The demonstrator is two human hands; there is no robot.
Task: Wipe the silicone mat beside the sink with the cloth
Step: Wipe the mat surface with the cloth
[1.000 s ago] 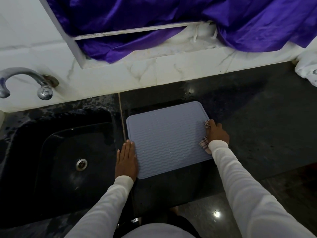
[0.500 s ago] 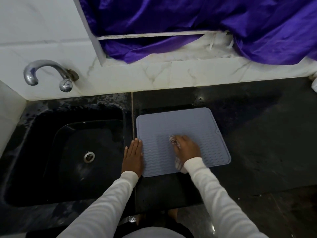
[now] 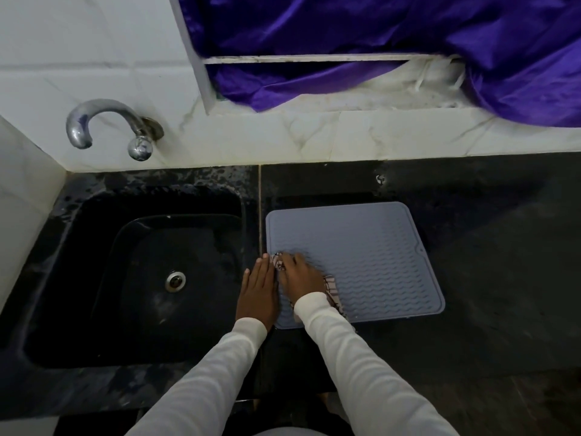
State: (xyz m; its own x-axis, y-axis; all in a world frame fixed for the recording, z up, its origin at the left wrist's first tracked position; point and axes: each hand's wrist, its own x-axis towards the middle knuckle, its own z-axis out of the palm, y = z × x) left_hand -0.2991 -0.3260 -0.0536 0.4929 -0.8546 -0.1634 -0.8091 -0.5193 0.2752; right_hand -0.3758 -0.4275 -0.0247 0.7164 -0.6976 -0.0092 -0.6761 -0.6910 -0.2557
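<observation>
A grey ribbed silicone mat (image 3: 371, 256) lies flat on the black counter just right of the sink. My right hand (image 3: 300, 280) presses a checked cloth (image 3: 333, 292) onto the mat's near left part, fingers over the cloth, which peeks out at the fingertips and by the wrist. My left hand (image 3: 259, 292) lies flat with straight fingers on the mat's left edge and the counter strip beside the sink, touching the right hand.
A black sink (image 3: 151, 278) with a metal drain (image 3: 175, 281) fills the left. A chrome tap (image 3: 110, 127) juts from the white tiled wall. Purple fabric (image 3: 377, 42) hangs over the ledge behind. Dark counter (image 3: 503, 262) extends right of the mat.
My right hand has swept the cloth leftward across the mat, from its right edge to its left side beside my left hand. The left hand has stayed on the mat's left edge.
</observation>
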